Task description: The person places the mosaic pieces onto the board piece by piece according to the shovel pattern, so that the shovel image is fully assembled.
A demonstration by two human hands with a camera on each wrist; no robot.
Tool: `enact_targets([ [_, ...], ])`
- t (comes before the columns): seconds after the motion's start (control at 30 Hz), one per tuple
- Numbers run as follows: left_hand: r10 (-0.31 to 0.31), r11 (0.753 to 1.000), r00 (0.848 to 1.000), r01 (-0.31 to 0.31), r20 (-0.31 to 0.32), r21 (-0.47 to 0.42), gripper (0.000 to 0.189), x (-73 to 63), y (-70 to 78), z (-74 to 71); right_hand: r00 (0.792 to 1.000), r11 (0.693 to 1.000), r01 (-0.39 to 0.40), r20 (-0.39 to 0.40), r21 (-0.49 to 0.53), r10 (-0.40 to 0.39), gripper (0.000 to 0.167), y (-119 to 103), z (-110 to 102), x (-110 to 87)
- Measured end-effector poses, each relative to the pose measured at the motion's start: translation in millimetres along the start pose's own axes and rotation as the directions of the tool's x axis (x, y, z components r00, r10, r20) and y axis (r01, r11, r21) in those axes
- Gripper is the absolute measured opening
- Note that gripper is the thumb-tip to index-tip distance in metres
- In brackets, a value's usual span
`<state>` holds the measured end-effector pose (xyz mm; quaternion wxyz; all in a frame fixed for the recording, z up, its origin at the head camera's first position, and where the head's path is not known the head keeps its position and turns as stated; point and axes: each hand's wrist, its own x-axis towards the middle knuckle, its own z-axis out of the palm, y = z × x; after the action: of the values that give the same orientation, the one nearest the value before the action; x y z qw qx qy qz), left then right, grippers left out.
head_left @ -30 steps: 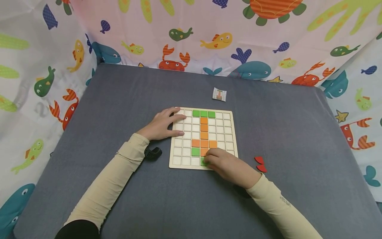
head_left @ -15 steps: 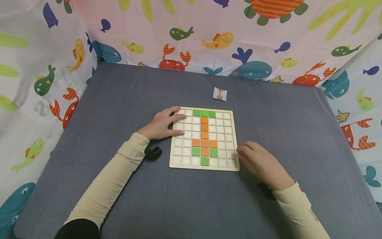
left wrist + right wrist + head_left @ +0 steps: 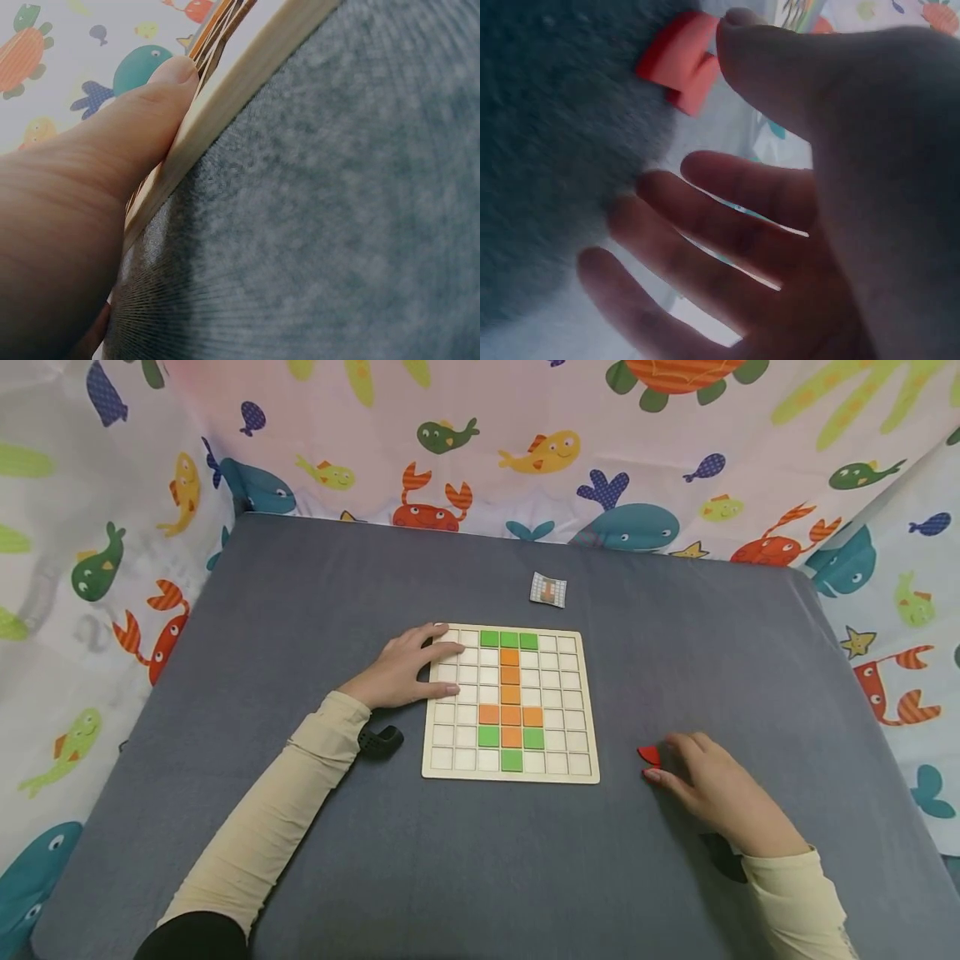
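Grip, head view: I see my left hand [image 3: 405, 670] lying flat with straight fingers on the left edge of the wooden grid board [image 3: 579, 772], grasping nothing. My right hand [image 3: 712, 789] is released too, fingers loose, its tips just touching the red pieces [image 3: 648, 754] on the grey bench [image 3: 300, 585], to the right of the board and near its lower corner.

Board, head view: green and orange tiles fill a figure down the middle; a small pattern card [image 3: 547, 590] lies beyond the far edge, apart from it.

Left wrist view: my thumb [image 3: 135, 127] lies along the board's rim [image 3: 247, 75], pressing it onto the cloth.

Right wrist view: the red pieces [image 3: 681, 60] sit just beside my thumb tip [image 3: 739, 30]; the other fingers [image 3: 735, 187] are spread and hold nothing.

Doing it well: I judge a clean pinch wants thumb and forefinger closing on one red piece only, left hand steadying the board.
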<state>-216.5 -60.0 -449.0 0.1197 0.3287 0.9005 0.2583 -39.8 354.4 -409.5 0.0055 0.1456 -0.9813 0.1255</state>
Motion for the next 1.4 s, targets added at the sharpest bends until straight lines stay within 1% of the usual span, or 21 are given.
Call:
enact_targets([
  [0.1,0.006,1.000,1.000,-0.006,0.004,0.008,0.066,-0.6,0.9,0.1,0.999,1.000,0.016,-0.039,-0.012,-0.016,0.036,0.5,6.1,-1.8],
  [0.23,0.016,1.000,1.000,-0.017,0.004,0.019,0.067,0.3,0.8,1.1,0.991,0.998,0.053,-0.118,-0.037,-0.057,0.028,-0.2,14.2,-2.7],
  [0.3,0.015,1.000,1.000,-0.015,0.002,0.017,0.067,0.5,0.6,1.1,0.986,0.997,0.055,-0.153,-0.051,-0.062,0.026,-1.0,17.5,-1.9],
  [0.37,0.014,1.000,1.000,-0.014,0.002,0.016,0.067,0.6,0.2,1.1,0.984,0.997,0.045,-0.169,-0.064,-0.055,0.023,-2.2,20.0,-0.8],
  [0.43,0.012,1.000,1.000,-0.012,0.003,0.016,0.067,0.6,-0.7,1.5,0.984,0.997,0.033,-0.170,-0.074,-0.045,0.020,-3.5,21.7,0.4],
  [0.6,0.009,1.000,1.000,-0.009,0.003,0.020,0.066,0.0,-0.7,2.0,0.990,0.997,0.026,-0.138,-0.066,-0.035,0.017,-6.0,22.7,3.2],
  [0.67,0.009,1.000,1.000,-0.009,0.001,0.018,0.066,-0.4,-0.1,1.8,0.988,0.997,0.048,-0.146,-0.058,-0.056,0.017,-6.1,23.2,4.6],
  [0.73,0.009,1.000,1.000,-0.009,0.000,0.016,0.066,-0.4,0.0,1.8,0.982,0.995,0.088,-0.163,-0.044,-0.094,0.015,-5.7,24.2,6.4],
  [0.83,0.006,1.000,1.000,-0.006,0.000,0.017,0.067,-0.3,-0.3,1.8,0.966,0.986,0.160,-0.198,-0.047,-0.166,0.016,-4.4,26.0,10.2],
  [0.9,0.004,1.000,1.000,-0.004,-0.001,0.021,0.067,0.1,-0.9,1.7,0.957,0.980,0.192,-0.210,-0.058,-0.200,0.016,-3.8,26.7,12.5],
  [1.0,0.006,1.000,1.000,-0.006,-0.003,0.023,0.067,0.7,-1.5,1.4,0.951,0.975,0.213,-0.212,-0.070,-0.223,0.021,-3.4,27.0,14.9],
  [1.1,0.009,1.000,1.000,-0.009,-0.005,0.020,0.067,0.6,-2.1,0.8,0.952,0.974,0.217,-0.205,-0.065,-0.226,0.023,-3.6,27.1,16.8],
  [1.2,0.010,1.000,1.000,-0.010,-0.004,0.016,0.067,0.3,-2.2,0.0,0.953,0.973,0.221,-0.197,-0.061,-0.229,0.022,-5.6,26.7,19.5],
  [1.3,0.010,1.000,1.000,-0.010,-0.004,0.018,0.067,0.2,-2.5,-0.6,0.951,0.970,0.234,-0.190,-0.067,-0.242,0.018,-10.8,25.1,24.2],
  [1.4,0.010,1.000,1.000,-0.010,-0.007,0.020,0.067,0.4,-3.3,-0.9,0.943,0.961,0.269,-0.189,-0.061,-0.275,0.017,-21.5,22.8,32.8],
])
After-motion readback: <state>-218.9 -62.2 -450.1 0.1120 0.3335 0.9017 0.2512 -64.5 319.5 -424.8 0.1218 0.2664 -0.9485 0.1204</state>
